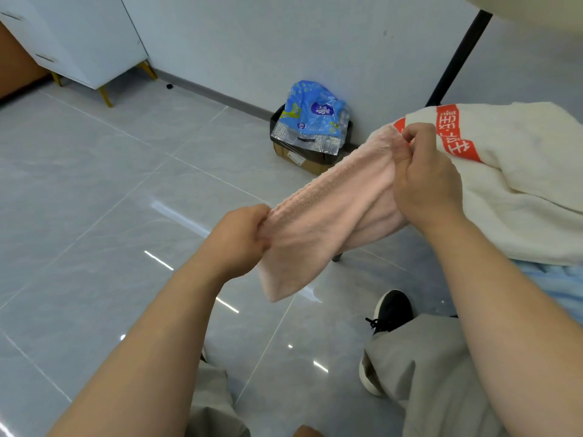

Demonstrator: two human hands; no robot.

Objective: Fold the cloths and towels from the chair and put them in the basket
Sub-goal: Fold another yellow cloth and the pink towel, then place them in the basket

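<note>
Pink towel (pixel 321 209) is up in the air, stretched between my two hands over the floor (pixel 126 184), just left of the pile. My left hand (pixel 243 238) has the near end, fingers curled tight round a bunched handful. My right hand (pixel 422 181) has the far end up higher, thumb and fingers closed on the edge, right beside the white towel (pixel 520 171) with the red band. It's not flat: the middle sags and twists, and a loose flap hangs below my left fist. To do this fold well, I reckon I need true corners, not handfuls, so I walk my fingers out to the edges, pull both ends level and let the twist drop out. Then end to end, edges matched, before halving again. The danger is that hanging flap: it could brush the floor or throw the fold crooked. The white towel lies heaped beside me, with a blue cloth (pixel 555 285) peeking out beneath it. The basket I can't see from here.
</note>
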